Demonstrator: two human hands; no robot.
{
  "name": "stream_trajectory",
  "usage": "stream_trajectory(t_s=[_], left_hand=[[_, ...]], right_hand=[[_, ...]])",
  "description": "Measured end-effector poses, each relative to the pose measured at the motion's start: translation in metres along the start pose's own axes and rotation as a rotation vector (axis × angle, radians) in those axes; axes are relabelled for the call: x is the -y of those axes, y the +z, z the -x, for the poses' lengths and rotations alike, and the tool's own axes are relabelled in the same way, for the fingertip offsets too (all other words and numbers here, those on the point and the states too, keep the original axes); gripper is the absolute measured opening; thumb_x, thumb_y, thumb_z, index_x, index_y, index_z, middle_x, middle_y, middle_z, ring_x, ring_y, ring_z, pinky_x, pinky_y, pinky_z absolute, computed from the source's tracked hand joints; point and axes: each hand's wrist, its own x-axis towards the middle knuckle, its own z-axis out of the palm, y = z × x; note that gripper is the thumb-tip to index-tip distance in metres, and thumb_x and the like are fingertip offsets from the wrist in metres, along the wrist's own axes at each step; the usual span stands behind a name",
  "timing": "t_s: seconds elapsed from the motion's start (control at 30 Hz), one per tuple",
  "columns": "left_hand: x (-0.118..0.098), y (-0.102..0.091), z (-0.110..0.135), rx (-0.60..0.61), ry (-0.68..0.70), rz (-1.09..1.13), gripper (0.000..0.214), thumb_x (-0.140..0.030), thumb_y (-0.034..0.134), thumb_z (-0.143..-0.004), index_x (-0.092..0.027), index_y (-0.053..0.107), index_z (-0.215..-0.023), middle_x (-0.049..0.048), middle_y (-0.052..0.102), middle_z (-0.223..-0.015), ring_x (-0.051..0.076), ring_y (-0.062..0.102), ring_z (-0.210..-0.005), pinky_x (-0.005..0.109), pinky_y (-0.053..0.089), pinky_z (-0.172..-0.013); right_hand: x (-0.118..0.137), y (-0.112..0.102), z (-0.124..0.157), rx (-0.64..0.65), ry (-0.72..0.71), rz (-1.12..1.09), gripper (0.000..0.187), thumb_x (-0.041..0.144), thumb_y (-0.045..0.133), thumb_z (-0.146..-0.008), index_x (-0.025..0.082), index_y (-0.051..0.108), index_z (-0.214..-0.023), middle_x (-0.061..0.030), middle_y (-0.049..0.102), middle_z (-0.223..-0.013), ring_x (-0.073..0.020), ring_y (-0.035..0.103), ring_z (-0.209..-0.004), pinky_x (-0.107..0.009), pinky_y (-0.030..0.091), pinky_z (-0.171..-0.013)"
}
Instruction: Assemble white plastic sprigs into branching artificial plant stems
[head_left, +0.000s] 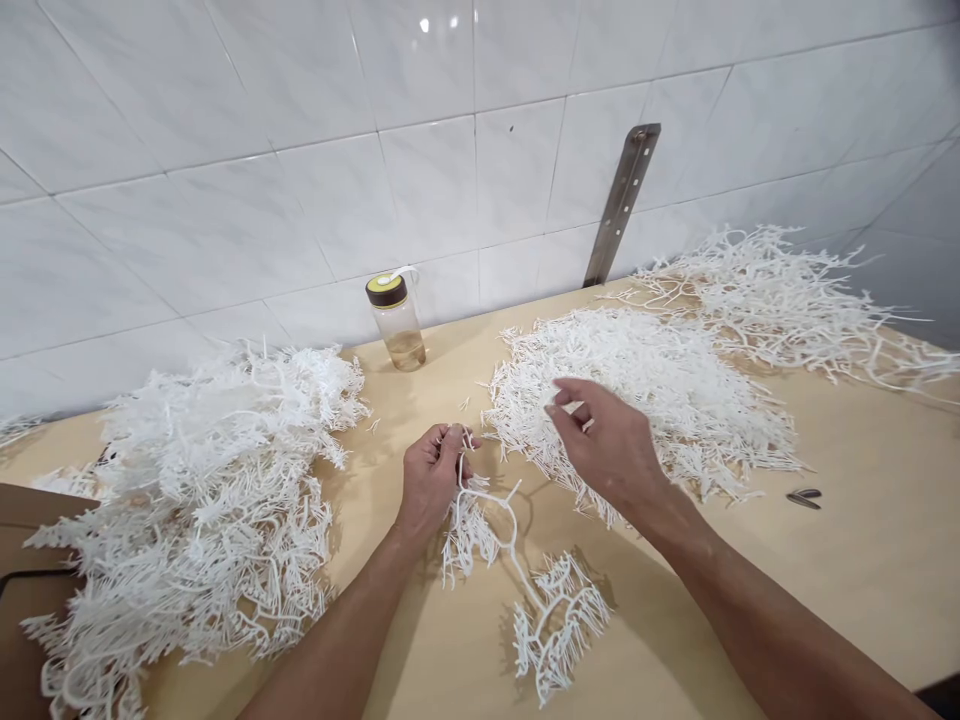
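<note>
My left hand (pixel 435 475) is closed around a white plastic branch stem (pixel 512 530), thumb pressed against its upper end. The stem forks and runs down to the right, ending in tufts of short twigs, one below the hand and one near the table's front. My right hand (pixel 611 440) is raised over a heap of small white twig pieces (pixel 637 370). Its thumb and index finger curve together in a pinch; anything between the tips is lost against the white heap.
Many finished-looking tufted white branches (pixel 217 490) are piled on the left. Bare, longer white stems (pixel 795 300) lie at the back right. A lidded bottle (pixel 397 325) stands near the tiled wall. Small dark metal pieces (pixel 804 498) lie at right; a metal bracket (pixel 622 205) rises behind.
</note>
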Motion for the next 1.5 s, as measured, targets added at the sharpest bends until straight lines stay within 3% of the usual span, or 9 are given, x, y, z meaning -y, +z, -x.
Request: stream_trajectory(t_s=[0.07,0.13,0.4,0.6,0.83,1.03,1.27,1.37,1.5], left_hand=[[0.000,0.000,0.000,0.002,-0.015,0.050,0.041,-0.055,0.060,-0.085,-0.015,0.068,-0.088,-0.0016,0.058,-0.053,0.009,0.049,-0.043,0.020,0.039,-0.041],[0.000,-0.001,0.000,0.009,-0.037,0.109,0.044,-0.056,0.060,-0.085,-0.014,0.068,-0.093,0.0023,0.065,-0.063,0.011,0.054,-0.048,0.022,0.044,-0.045],[0.000,-0.004,-0.004,0.014,-0.076,0.223,0.051,-0.057,0.058,-0.086,-0.011,0.068,-0.106,0.0154,0.072,-0.102,0.017,0.066,-0.069,0.028,0.055,-0.060],[0.002,-0.006,-0.007,0.025,-0.061,0.243,0.049,-0.054,0.056,-0.088,-0.011,0.066,-0.108,0.0179,0.071,-0.111,0.018,0.067,-0.073,0.030,0.057,-0.061],[0.005,-0.006,-0.008,-0.046,-0.031,0.226,0.047,-0.053,0.054,-0.090,-0.011,0.065,-0.108,0.0172,0.071,-0.109,0.016,0.066,-0.068,0.029,0.056,-0.057],[0.002,-0.006,-0.007,-0.016,-0.003,0.245,0.047,-0.052,0.055,-0.090,-0.012,0.063,-0.114,0.0168,0.069,-0.111,0.017,0.068,-0.070,0.029,0.057,-0.059],[0.004,-0.010,-0.007,0.023,0.034,0.330,0.055,-0.051,0.060,-0.088,-0.023,0.050,-0.134,0.0149,0.059,-0.130,0.022,0.070,-0.091,0.034,0.057,-0.073],[0.005,-0.011,-0.009,0.071,0.030,0.381,0.060,-0.052,0.063,-0.086,-0.022,0.049,-0.136,0.0148,0.063,-0.125,0.024,0.068,-0.097,0.036,0.055,-0.079],[0.000,-0.011,-0.007,0.231,-0.100,0.414,0.053,-0.046,0.071,-0.081,-0.016,0.059,-0.123,0.0118,0.071,-0.103,0.022,0.068,-0.083,0.033,0.052,-0.074]], right_hand=[[0.000,-0.004,-0.002,-0.083,0.019,0.016,0.035,0.034,0.057,-0.089,0.016,0.060,-0.119,-0.0110,0.070,-0.108,-0.0151,0.060,-0.061,-0.032,0.050,-0.061],[0.004,-0.004,-0.001,-0.061,0.038,-0.032,0.033,0.037,0.057,-0.090,0.016,0.061,-0.116,-0.0104,0.071,-0.104,-0.0151,0.060,-0.062,-0.030,0.049,-0.058],[0.024,0.003,0.014,0.537,0.028,-0.181,0.039,0.051,0.043,-0.097,0.020,0.067,-0.098,-0.0005,0.064,-0.069,-0.0135,0.052,-0.057,-0.027,0.039,-0.054],[0.028,-0.003,0.012,0.674,0.018,-0.226,0.041,0.051,0.041,-0.098,0.020,0.067,-0.095,-0.0008,0.062,-0.071,-0.0131,0.052,-0.061,-0.026,0.038,-0.058],[0.028,-0.001,0.018,0.866,0.067,-0.259,0.030,0.046,0.061,-0.088,0.021,0.068,-0.105,-0.0035,0.072,-0.086,-0.0165,0.062,-0.072,-0.027,0.044,-0.063],[0.021,0.013,0.022,0.812,0.042,-0.195,0.023,0.033,0.053,-0.092,0.020,0.070,-0.084,-0.0011,0.067,-0.072,-0.0139,0.057,-0.063,-0.025,0.039,-0.057],[0.015,0.013,0.018,0.774,0.350,-0.566,0.036,0.050,0.052,-0.092,0.018,0.062,-0.079,0.0010,0.058,-0.062,-0.0078,0.043,-0.042,-0.022,0.036,-0.040],[0.015,0.014,0.017,0.716,0.438,-0.751,0.038,0.053,0.054,-0.091,0.019,0.057,-0.075,0.0052,0.047,-0.055,-0.0057,0.034,-0.039,-0.020,0.034,-0.037],[0.014,0.017,0.017,0.614,0.481,-0.861,0.036,0.052,0.058,-0.090,0.019,0.057,-0.076,0.0064,0.043,-0.054,-0.0056,0.031,-0.040,-0.019,0.034,-0.035]])
